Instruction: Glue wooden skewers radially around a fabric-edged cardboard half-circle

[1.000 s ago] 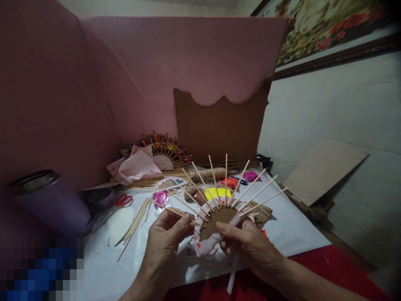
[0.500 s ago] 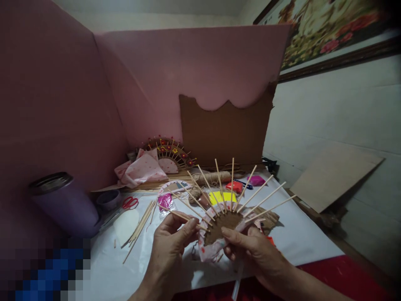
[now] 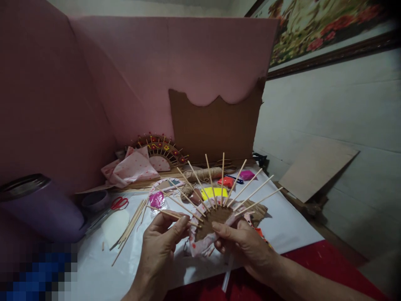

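stick still in left fingers (view swung right)

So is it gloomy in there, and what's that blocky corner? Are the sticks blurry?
In the head view, the light looks dim and the pink wall darkens toward the left; in the head view's bottom left corner, coarse squares hide what's there; also in the head view, the sticks look fairly sharp.
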The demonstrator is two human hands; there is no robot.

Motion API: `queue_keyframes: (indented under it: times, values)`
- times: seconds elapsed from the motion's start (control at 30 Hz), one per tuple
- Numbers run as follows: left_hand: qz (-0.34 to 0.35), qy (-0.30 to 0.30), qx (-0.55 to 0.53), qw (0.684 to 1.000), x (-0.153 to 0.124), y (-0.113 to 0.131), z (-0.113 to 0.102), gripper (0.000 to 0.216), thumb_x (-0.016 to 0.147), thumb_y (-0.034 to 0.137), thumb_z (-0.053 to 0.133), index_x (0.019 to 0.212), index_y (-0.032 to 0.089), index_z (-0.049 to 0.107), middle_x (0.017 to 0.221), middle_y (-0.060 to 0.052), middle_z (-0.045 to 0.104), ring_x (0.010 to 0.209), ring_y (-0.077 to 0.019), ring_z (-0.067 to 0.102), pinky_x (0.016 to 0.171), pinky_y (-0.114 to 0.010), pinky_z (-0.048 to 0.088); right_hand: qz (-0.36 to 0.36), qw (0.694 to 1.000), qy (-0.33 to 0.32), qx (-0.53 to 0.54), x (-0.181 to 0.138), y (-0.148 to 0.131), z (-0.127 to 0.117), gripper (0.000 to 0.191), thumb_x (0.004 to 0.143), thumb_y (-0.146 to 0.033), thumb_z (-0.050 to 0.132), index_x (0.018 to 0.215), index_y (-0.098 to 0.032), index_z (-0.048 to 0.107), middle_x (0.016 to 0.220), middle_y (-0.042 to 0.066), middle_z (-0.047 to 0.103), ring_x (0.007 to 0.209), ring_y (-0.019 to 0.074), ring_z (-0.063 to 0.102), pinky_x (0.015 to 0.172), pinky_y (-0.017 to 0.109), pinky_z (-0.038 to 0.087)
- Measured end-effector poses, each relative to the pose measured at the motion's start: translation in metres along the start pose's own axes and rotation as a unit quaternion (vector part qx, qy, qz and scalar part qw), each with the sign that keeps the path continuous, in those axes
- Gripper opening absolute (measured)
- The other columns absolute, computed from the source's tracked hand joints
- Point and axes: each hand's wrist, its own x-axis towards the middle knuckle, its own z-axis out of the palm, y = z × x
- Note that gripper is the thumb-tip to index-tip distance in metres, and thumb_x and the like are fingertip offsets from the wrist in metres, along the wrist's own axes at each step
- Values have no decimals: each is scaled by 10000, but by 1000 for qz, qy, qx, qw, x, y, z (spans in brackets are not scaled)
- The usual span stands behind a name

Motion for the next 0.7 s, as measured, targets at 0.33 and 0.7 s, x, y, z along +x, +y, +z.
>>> queue_keyframes:
  times: [0.33,0.7]
  values:
    - [2,-6,5,1000,0,0,0,121,617,170,749,626,148,630,632,9,647,579,-110,605,577,-225,502,9,1000,5,1,-1,-3,2,219,649,-334,731,654,-145,620,573,-18,528,510,86,427,503,207,327]
    - [-3,3,5,1000,-1,0,0,130,594,174,762,621,147,638,623,6,646,568,-112,602,565,-221,500,-9,1000,-18,-10,-1,-3,2,197,680,-328,705,653,-150,626,587,-13,525,510,83,430,492,211,320]
